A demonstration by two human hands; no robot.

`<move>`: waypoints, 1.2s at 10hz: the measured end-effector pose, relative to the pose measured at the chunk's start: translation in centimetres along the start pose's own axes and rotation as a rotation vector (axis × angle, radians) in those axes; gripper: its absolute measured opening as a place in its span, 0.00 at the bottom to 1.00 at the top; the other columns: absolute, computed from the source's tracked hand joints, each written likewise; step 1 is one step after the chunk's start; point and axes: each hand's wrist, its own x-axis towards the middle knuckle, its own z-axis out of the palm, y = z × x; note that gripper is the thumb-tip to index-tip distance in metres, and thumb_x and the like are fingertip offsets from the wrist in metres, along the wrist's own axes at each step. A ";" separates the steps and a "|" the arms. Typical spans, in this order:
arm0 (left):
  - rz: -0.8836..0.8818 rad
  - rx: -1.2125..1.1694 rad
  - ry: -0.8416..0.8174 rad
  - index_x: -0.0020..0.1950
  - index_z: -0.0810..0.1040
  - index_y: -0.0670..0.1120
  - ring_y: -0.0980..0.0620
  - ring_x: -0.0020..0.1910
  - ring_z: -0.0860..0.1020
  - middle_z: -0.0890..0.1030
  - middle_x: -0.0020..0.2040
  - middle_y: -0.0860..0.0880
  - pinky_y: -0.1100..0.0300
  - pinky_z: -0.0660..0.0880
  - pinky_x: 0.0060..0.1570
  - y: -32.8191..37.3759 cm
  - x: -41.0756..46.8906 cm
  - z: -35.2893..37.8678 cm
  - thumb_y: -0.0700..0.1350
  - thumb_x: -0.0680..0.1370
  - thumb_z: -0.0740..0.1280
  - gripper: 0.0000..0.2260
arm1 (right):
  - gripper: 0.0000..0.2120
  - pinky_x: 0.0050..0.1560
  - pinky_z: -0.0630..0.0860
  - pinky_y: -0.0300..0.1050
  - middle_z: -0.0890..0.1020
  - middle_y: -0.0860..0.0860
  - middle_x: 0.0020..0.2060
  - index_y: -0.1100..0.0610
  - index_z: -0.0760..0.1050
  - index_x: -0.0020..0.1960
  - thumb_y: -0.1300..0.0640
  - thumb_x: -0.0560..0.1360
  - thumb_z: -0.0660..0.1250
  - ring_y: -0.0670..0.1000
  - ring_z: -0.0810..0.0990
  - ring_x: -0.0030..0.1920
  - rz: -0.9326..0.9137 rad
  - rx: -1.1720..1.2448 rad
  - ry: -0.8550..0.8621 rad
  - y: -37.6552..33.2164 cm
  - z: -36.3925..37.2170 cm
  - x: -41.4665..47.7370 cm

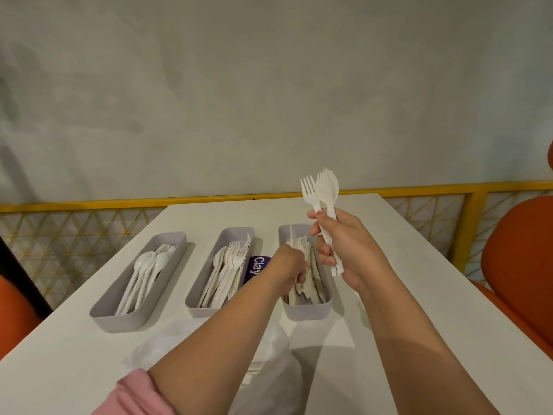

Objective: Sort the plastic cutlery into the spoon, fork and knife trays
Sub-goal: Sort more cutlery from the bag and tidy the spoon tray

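Three grey trays stand side by side on the white table. The left tray holds white spoons, the middle tray white forks, the right tray white knives. My left hand reaches into the right tray, fingers curled round a knife that sticks up from the pile. My right hand is raised above and right of that tray, gripping a bunch of white cutlery, with forks and a spoon showing at the top.
A clear plastic bag lies on the table near me, under my left arm. A purple label lies between the middle and right trays. Orange chairs stand on both sides. A yellow railing runs behind the table.
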 end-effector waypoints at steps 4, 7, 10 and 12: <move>0.043 0.278 -0.057 0.36 0.65 0.48 0.51 0.34 0.73 0.66 0.33 0.50 0.66 0.69 0.33 -1.1 -0.2 2.8 0.36 0.80 0.54 0.14 | 0.10 0.21 0.65 0.34 0.74 0.52 0.35 0.57 0.74 0.58 0.56 0.80 0.59 0.45 0.67 0.25 0.006 -0.024 0.028 0.0 -0.4 0.2; 0.077 0.084 -0.119 0.45 0.74 0.43 0.49 0.37 0.76 0.74 0.37 0.48 0.54 0.78 0.50 0.8 -2.7 0.6 0.38 0.80 0.58 0.07 | 0.08 0.20 0.64 0.35 0.74 0.53 0.33 0.57 0.74 0.55 0.56 0.80 0.58 0.45 0.66 0.23 0.031 0.006 -0.040 0.0 -0.1 -0.1; 0.363 -0.222 0.047 0.48 0.79 0.45 0.51 0.38 0.78 0.81 0.40 0.46 0.59 0.76 0.40 2.8 -3.8 -2.3 0.57 0.81 0.52 0.22 | 0.09 0.19 0.60 0.34 0.70 0.50 0.27 0.57 0.73 0.54 0.56 0.81 0.55 0.43 0.64 0.21 0.065 -0.028 -0.149 0.3 0.5 -0.3; 0.377 -0.113 0.061 0.45 0.78 0.44 0.51 0.37 0.78 0.79 0.38 0.45 0.58 0.78 0.44 2.9 -4.6 -2.3 0.57 0.76 0.65 0.15 | 0.10 0.20 0.59 0.35 0.67 0.50 0.27 0.56 0.71 0.55 0.53 0.82 0.53 0.43 0.62 0.22 0.081 -0.150 -0.164 0.6 1.2 -0.5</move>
